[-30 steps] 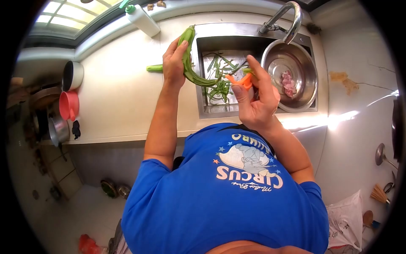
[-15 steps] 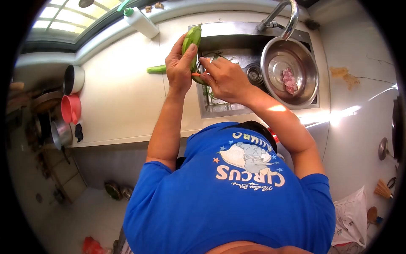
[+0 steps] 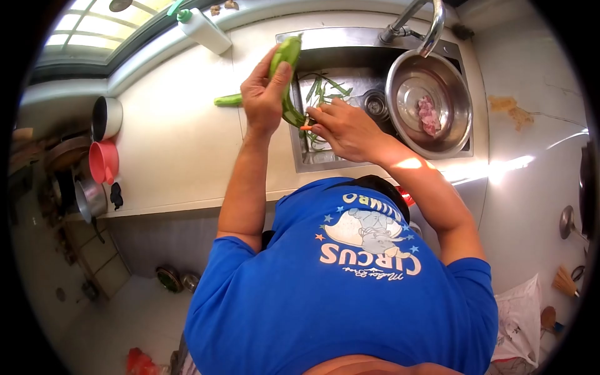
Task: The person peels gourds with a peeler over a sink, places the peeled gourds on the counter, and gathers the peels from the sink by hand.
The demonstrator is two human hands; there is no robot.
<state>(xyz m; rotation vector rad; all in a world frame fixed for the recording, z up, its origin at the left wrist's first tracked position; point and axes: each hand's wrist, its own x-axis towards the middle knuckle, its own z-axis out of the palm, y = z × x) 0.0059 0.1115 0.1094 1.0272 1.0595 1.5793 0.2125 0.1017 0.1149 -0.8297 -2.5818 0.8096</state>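
Note:
My left hand is wrapped round a long, curved green gourd, held tilted over the left edge of the sink. Its skin shows paler stripes. Closed on a small peeler with orange parts, my right hand is at the gourd's lower end; the fingers hide most of the tool. Strips of green peel lie in the sink below. On the counter left of my left hand is another light green piece of gourd.
The metal sink has a steel bowl with pink meat on its right, under the faucet. A white pump bottle stands by the window. A red dipper and a pot sit at the counter's left end.
My right hand has moved down and to the right with the peeler, toward the gourd's lower end. More of the peel strips in the sink now shows. My left hand keeps its grip.

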